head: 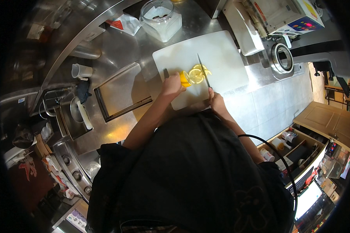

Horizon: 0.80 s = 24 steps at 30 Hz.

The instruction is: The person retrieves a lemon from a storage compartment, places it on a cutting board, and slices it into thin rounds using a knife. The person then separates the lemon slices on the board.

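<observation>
A white cutting board [227,55] lies on the steel counter before me. My left hand [172,84] grips the cut piece of a lemon [185,79], its sliced face turned to the right. Several round lemon slices [195,75] lie overlapping just right of that piece. My right hand [217,101] holds a kitchen knife [202,68] by its handle. The blade points away from me and passes over the slices at their right side; whether it touches the board I cannot tell. A small dark object [165,72] shows behind my left hand at the board's left edge.
Beyond the board stands a clear plastic jar [162,26] beside a red and white bag [125,24]. To the left are a framed recess [121,90] in the counter, a plastic measuring jug [81,71] and a sink [75,128]. A machine with a lit panel [303,25] stands far right.
</observation>
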Each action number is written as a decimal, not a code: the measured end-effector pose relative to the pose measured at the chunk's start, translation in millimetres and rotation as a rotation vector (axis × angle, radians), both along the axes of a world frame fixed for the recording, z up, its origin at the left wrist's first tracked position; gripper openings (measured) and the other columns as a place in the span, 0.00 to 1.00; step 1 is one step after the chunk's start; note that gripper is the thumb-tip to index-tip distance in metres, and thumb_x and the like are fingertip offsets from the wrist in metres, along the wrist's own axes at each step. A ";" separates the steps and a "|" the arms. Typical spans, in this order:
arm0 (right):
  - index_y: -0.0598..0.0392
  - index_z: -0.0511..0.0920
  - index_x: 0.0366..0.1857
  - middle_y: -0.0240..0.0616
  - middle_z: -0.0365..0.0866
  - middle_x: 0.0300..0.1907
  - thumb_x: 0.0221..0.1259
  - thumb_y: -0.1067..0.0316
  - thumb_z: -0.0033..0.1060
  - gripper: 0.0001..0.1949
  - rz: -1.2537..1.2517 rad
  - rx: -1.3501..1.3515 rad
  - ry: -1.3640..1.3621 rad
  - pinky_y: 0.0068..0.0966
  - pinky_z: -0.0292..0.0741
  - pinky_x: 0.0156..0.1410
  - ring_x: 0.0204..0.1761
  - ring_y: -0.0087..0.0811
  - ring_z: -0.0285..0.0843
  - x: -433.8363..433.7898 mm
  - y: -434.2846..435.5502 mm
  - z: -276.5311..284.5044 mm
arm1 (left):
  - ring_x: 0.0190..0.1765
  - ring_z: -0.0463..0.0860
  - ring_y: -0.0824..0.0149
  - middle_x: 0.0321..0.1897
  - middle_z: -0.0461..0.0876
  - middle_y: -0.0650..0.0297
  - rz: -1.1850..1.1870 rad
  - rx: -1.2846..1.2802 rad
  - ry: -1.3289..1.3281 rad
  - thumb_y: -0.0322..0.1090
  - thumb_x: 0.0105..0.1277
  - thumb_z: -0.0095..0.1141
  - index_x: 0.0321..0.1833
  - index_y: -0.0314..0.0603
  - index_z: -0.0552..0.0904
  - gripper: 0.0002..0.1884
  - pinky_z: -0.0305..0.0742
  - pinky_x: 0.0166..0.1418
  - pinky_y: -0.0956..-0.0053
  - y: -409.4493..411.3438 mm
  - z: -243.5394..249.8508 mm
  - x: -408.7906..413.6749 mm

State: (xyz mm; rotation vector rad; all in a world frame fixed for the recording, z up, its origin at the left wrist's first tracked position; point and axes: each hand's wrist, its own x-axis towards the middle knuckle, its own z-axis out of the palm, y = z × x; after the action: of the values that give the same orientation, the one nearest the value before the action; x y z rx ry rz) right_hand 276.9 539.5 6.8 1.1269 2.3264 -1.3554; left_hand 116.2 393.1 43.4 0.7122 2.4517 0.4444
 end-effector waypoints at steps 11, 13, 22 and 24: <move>0.65 0.77 0.30 0.62 0.77 0.31 0.67 0.41 0.32 0.32 0.201 -0.041 -0.092 0.44 0.69 0.48 0.40 0.60 0.74 15.5 -16.1 -0.4 | 0.41 0.80 0.45 0.33 0.80 0.44 -0.003 0.039 0.026 0.40 0.44 0.65 0.44 0.33 0.70 0.27 0.75 0.44 0.57 -4.6 -0.8 0.1; 0.64 0.77 0.30 0.62 0.77 0.31 0.67 0.41 0.31 0.32 0.211 -0.017 -0.096 0.45 0.69 0.48 0.41 0.60 0.74 14.2 -14.6 3.4 | 0.40 0.79 0.45 0.33 0.80 0.44 0.001 0.057 0.000 0.40 0.45 0.64 0.43 0.33 0.69 0.26 0.74 0.44 0.57 -9.6 -7.6 0.3; 0.63 0.75 0.32 0.57 0.77 0.29 0.67 0.39 0.31 0.32 0.312 0.006 0.044 0.39 0.69 0.44 0.37 0.54 0.75 14.6 -26.6 6.4 | 0.40 0.79 0.44 0.32 0.80 0.44 -0.015 0.083 0.001 0.43 0.45 0.64 0.50 0.37 0.66 0.31 0.74 0.43 0.56 -17.0 -19.4 1.0; 0.63 0.76 0.31 0.57 0.77 0.29 0.67 0.40 0.30 0.31 0.363 0.069 0.111 0.39 0.70 0.44 0.35 0.54 0.75 18.3 -29.8 -4.5 | 0.41 0.79 0.44 0.33 0.80 0.44 0.006 0.097 0.019 0.45 0.45 0.65 0.54 0.39 0.65 0.34 0.74 0.43 0.57 -12.9 -15.2 5.3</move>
State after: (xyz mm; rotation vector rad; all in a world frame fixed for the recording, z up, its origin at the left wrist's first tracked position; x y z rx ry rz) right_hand 295.2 509.7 2.3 0.6137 2.5157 -1.2364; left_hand 121.5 380.2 28.3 0.7530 2.4640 0.5649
